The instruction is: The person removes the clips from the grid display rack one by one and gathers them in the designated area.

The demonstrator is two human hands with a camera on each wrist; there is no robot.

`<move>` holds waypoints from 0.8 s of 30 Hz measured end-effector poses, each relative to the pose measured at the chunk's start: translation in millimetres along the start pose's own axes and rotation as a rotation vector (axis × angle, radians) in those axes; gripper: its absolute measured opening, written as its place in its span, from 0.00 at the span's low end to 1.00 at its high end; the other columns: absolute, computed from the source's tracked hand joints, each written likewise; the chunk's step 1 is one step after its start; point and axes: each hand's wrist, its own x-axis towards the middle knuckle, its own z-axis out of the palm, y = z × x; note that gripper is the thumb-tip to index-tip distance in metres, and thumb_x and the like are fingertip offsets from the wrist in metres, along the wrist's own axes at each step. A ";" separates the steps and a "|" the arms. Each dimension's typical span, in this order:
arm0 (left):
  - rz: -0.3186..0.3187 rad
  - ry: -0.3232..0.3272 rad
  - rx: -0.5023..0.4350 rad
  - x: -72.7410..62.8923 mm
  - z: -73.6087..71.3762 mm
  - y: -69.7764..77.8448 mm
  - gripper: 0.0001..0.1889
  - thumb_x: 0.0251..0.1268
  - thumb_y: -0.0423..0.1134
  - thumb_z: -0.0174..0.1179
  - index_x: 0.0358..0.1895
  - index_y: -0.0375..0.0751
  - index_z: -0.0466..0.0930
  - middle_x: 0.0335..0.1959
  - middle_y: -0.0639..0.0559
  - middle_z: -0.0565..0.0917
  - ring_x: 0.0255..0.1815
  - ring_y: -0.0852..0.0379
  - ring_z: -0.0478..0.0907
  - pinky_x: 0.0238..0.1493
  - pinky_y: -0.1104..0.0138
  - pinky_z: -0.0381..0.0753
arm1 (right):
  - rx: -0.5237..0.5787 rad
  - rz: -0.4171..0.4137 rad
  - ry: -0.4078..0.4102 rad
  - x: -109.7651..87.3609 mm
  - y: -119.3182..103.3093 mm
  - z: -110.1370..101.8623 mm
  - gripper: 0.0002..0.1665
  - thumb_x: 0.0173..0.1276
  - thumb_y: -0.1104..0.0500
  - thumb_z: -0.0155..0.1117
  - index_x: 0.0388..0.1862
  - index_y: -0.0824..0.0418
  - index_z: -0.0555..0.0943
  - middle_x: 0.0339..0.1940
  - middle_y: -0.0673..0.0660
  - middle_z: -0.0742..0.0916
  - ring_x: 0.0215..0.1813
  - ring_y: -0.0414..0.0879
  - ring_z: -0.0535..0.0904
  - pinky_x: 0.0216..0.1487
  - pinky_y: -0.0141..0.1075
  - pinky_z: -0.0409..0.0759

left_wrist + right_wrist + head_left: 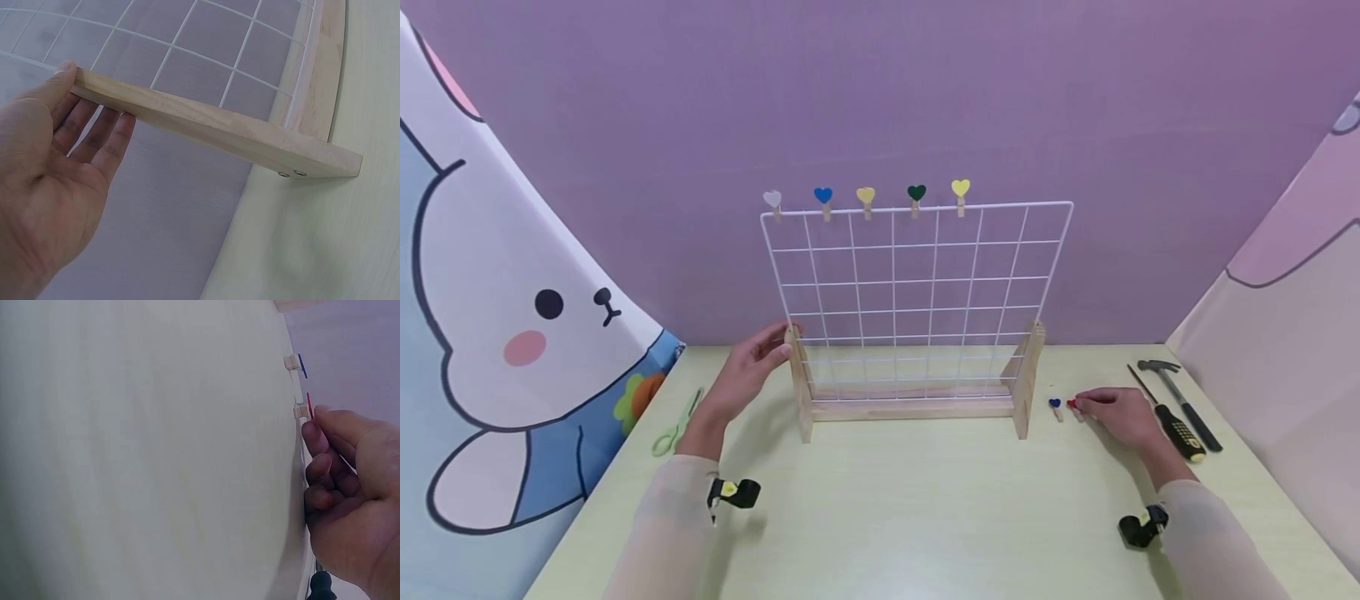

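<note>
A white wire grid rack (913, 279) stands upright in a wooden stand (910, 408). My left hand (747, 372) holds the top of the stand's left side post (219, 125), thumb on one side and fingers on the other. On the table at the right, my right hand (1120, 412) pinches a small wooden clothespin with a red heart (302, 411) between thumb and index finger. Beside it lies a clothespin with a dark blue heart (1056, 406). Several heart clothespins, among them a green one (916, 195) and a bright yellow one (960, 192), sit along the rack's top wire.
Right of my right hand lie a screwdriver (1178, 429) and a hammer (1187, 408). Light green scissors (676, 425) rest on the table left of my left forearm. A purple backdrop (880, 100) rises behind the rack, with printed cloths at both sides.
</note>
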 end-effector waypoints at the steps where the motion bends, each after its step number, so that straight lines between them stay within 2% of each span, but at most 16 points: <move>1: 0.004 -0.001 -0.002 0.1 0.1 -0.1 0.28 0.81 0.51 0.53 0.79 0.49 0.65 0.77 0.49 0.72 0.78 0.48 0.68 0.77 0.51 0.70 | 0.001 0.000 0.000 -1.1 -0.8 -1.1 0.23 0.76 0.47 0.65 0.57 0.63 0.87 0.57 0.64 0.89 0.67 0.69 0.78 0.63 0.57 0.76; 5: 0.011 -0.002 -0.008 0.8 0.3 -0.8 0.29 0.81 0.50 0.53 0.79 0.47 0.65 0.76 0.49 0.73 0.78 0.48 0.68 0.76 0.51 0.70 | 0.029 0.011 -0.015 -5.5 -3.7 -9.7 0.24 0.77 0.47 0.62 0.62 0.61 0.84 0.63 0.66 0.86 0.66 0.67 0.78 0.56 0.47 0.80; 7: 0.010 -0.001 -0.009 1.3 0.6 -1.7 0.28 0.81 0.50 0.53 0.79 0.47 0.66 0.76 0.49 0.73 0.78 0.48 0.68 0.76 0.51 0.70 | 0.054 0.006 -0.018 -7.0 -7.8 -19.6 0.26 0.78 0.45 0.61 0.65 0.60 0.82 0.65 0.66 0.85 0.63 0.63 0.80 0.52 0.40 0.81; 10: 0.007 -0.004 -0.005 1.6 0.9 -3.0 0.28 0.81 0.51 0.53 0.79 0.48 0.66 0.76 0.49 0.73 0.78 0.48 0.68 0.76 0.53 0.71 | 0.093 -0.024 -0.003 -9.3 -24.7 -45.0 0.32 0.78 0.38 0.59 0.69 0.57 0.79 0.65 0.63 0.85 0.58 0.53 0.80 0.50 0.39 0.82; 12: 0.015 -0.006 0.003 1.7 0.5 -3.7 0.28 0.82 0.50 0.52 0.79 0.48 0.65 0.77 0.47 0.72 0.78 0.47 0.68 0.75 0.54 0.72 | 0.114 -0.041 0.004 -11.4 -46.7 -68.3 0.36 0.76 0.34 0.57 0.72 0.54 0.76 0.64 0.56 0.85 0.57 0.46 0.79 0.54 0.40 0.81; 14: 0.017 -0.004 0.006 1.3 -0.3 -3.9 0.28 0.82 0.49 0.52 0.79 0.48 0.65 0.77 0.47 0.72 0.78 0.46 0.68 0.75 0.55 0.72 | 0.131 -0.064 0.018 -13.9 -74.0 -93.8 0.37 0.75 0.32 0.56 0.74 0.50 0.74 0.61 0.45 0.84 0.57 0.39 0.76 0.56 0.38 0.80; 18: 0.015 0.001 0.011 1.4 -1.5 -4.4 0.28 0.82 0.49 0.52 0.79 0.49 0.65 0.77 0.47 0.72 0.78 0.46 0.68 0.75 0.55 0.72 | 0.238 -0.125 0.086 -19.9 -136.1 -142.8 0.30 0.75 0.38 0.62 0.71 0.47 0.77 0.52 0.30 0.85 0.52 0.33 0.76 0.51 0.25 0.77; 21: 0.010 -0.002 0.009 1.7 -1.0 -4.4 0.27 0.82 0.49 0.52 0.79 0.50 0.65 0.77 0.47 0.72 0.78 0.46 0.68 0.76 0.52 0.71 | 0.337 -0.206 0.145 -25.1 -183.1 -170.0 0.24 0.73 0.48 0.69 0.66 0.51 0.82 0.47 0.32 0.89 0.48 0.35 0.79 0.48 0.23 0.76; 24: 0.008 -0.001 0.013 1.7 -0.7 -4.2 0.27 0.82 0.49 0.52 0.79 0.51 0.66 0.77 0.46 0.71 0.78 0.46 0.67 0.76 0.51 0.70 | 0.376 -0.303 0.177 -28.1 -228.2 -184.2 0.23 0.71 0.53 0.72 0.63 0.56 0.84 0.46 0.36 0.90 0.45 0.35 0.81 0.49 0.22 0.74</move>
